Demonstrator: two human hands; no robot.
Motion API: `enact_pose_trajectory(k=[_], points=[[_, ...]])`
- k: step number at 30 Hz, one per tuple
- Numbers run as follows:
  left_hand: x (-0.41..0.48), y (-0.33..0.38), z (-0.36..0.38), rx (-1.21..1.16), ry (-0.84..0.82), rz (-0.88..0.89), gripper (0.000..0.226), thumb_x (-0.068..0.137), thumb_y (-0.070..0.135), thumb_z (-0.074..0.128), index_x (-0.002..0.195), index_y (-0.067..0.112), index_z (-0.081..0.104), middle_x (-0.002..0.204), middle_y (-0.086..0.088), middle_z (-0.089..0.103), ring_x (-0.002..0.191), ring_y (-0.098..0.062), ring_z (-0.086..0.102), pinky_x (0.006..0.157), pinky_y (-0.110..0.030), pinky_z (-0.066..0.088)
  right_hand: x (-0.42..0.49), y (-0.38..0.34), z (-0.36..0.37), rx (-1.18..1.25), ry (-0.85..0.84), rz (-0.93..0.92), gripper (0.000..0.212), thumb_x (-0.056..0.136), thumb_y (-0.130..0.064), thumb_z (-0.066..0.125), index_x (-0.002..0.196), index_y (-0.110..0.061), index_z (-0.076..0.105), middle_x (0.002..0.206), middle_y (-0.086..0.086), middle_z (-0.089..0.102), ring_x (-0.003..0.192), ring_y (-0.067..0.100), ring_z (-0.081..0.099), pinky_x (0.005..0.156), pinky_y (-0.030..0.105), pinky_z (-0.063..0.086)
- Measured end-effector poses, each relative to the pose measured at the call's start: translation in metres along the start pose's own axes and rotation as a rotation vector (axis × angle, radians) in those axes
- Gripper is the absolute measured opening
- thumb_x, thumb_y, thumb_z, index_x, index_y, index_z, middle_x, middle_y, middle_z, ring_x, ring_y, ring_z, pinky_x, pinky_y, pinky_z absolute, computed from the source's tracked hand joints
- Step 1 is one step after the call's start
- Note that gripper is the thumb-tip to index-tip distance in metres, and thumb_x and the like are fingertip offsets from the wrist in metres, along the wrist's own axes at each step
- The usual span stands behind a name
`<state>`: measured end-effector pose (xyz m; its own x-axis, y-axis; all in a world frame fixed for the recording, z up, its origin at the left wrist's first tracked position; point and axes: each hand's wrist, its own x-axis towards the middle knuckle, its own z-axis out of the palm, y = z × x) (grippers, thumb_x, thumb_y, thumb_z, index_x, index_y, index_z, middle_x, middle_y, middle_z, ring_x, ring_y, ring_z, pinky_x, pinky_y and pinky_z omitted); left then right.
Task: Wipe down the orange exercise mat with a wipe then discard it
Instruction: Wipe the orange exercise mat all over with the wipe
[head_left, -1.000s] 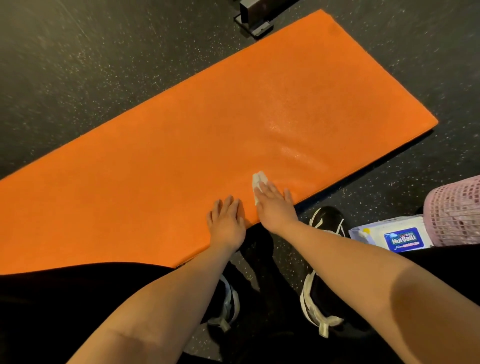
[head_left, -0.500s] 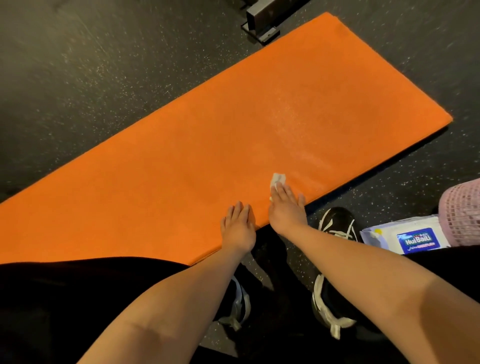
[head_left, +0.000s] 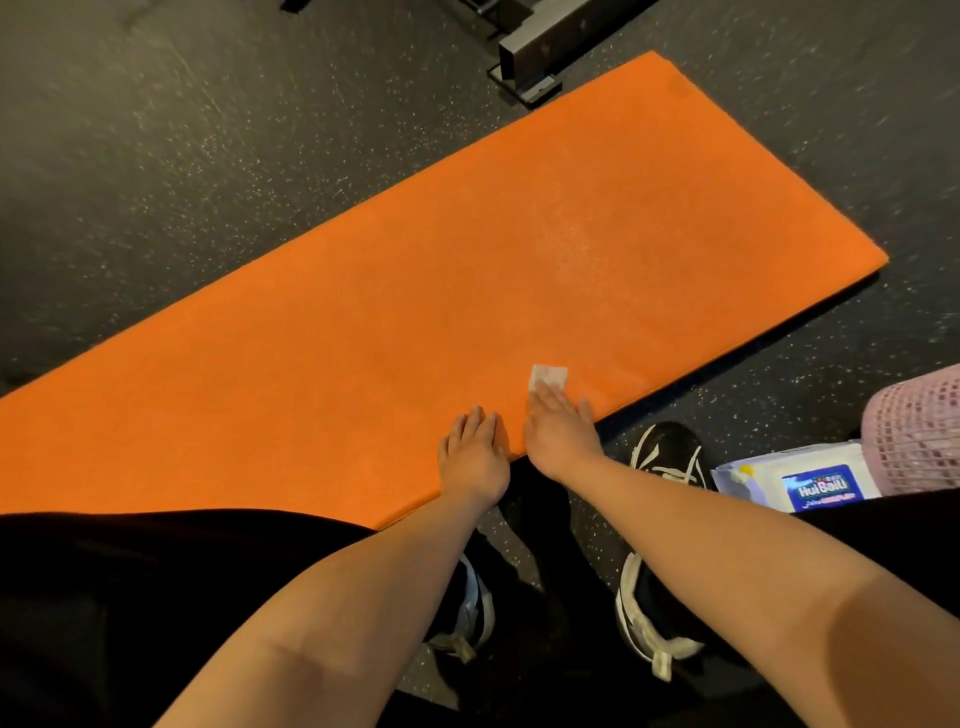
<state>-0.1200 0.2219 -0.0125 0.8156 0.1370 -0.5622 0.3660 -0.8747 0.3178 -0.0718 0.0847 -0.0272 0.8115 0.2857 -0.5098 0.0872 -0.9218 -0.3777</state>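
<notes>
1. Dark rubber floor (head_left: 156, 182) flecked with pale specks fills the scene. A black metal frame base (head_left: 540, 52) sits at the top, just beyond the mat's far corner.
2. Your orange exercise mat (head_left: 415, 312) lies flat on the floor, running diagonally from lower left to upper right. A faint paler sheen shows on its right half.
3. Your right hand (head_left: 558, 431) lies palm down near the mat's near edge, fingers straight and together. Its fingertips press on the wipe (head_left: 548, 375).
4. The wipe is a small white folded piece lying flat on the mat. Most of it sticks out beyond your fingertips.
5. Your left hand (head_left: 472, 452) rests flat on the mat just beside the right one, fingers straight and holding nothing. The two hands lie close, but you cannot tell whether they touch.
6. To your right on the floor is a white pack of wipes (head_left: 800, 480) with a blue label reading "HuiBaiLi" in white letters. The smaller line under it is too small to read.
7. A pink mesh basket (head_left: 914, 436) stands just beside the pack, at the right edge of the view.
8. Your black clothing (head_left: 130, 597) covers the lower left. A black shoe with white trim (head_left: 670, 457) is planted on the floor just off the mat's near edge.
</notes>
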Motion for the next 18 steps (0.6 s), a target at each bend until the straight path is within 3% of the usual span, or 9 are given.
enact_pose_trajectory(k=[5, 12, 16, 18], points=[[0.0, 0.001, 0.001, -0.031, 0.012, -0.002, 0.05, 0.108, 0.037, 0.026, 0.158, 0.033, 0.024, 0.168, 0.005, 0.008, 0.155, -0.019, 0.0, 0.122, -0.043, 0.002, -0.006, -0.01, 0.01, -0.015, -0.068, -0.214, 0.053, 0.11, -0.025, 0.021, 0.163, -0.021, 0.013, 0.17, -0.007, 0.006, 0.156, 0.01, -0.003, 0.126, 0.044, -0.002], [-0.001, 0.003, -0.005, -0.014, 0.03, -0.002, 0.05, 0.107, 0.028, 0.03, 0.157, 0.03, 0.028, 0.168, 0.003, 0.012, 0.154, -0.022, 0.004, 0.122, -0.044, 0.004, 0.01, 0.011, -0.002, -0.02, 0.009, 0.014, 0.056, 0.109, -0.026, 0.025, 0.163, -0.019, 0.013, 0.17, -0.002, 0.004, 0.156, 0.015, -0.005, 0.126, 0.048, 0.0], [0.002, 0.003, -0.006, -0.034, 0.04, -0.032, 0.05, 0.108, 0.038, 0.024, 0.157, 0.031, 0.026, 0.167, 0.008, 0.015, 0.153, -0.02, 0.008, 0.121, -0.044, 0.006, 0.001, -0.015, 0.012, 0.015, -0.082, -0.206, 0.053, 0.11, -0.027, 0.02, 0.163, -0.019, 0.015, 0.17, -0.004, 0.007, 0.156, 0.011, -0.003, 0.127, 0.043, -0.001], [0.005, 0.003, -0.008, -0.025, 0.029, -0.037, 0.05, 0.108, 0.039, 0.022, 0.158, 0.032, 0.024, 0.167, 0.009, 0.014, 0.152, -0.021, 0.009, 0.121, -0.044, 0.008, 0.005, -0.013, 0.013, -0.011, -0.093, -0.223, 0.054, 0.11, -0.027, 0.02, 0.163, -0.022, 0.012, 0.17, -0.007, 0.004, 0.156, 0.01, -0.005, 0.126, 0.044, -0.003]])
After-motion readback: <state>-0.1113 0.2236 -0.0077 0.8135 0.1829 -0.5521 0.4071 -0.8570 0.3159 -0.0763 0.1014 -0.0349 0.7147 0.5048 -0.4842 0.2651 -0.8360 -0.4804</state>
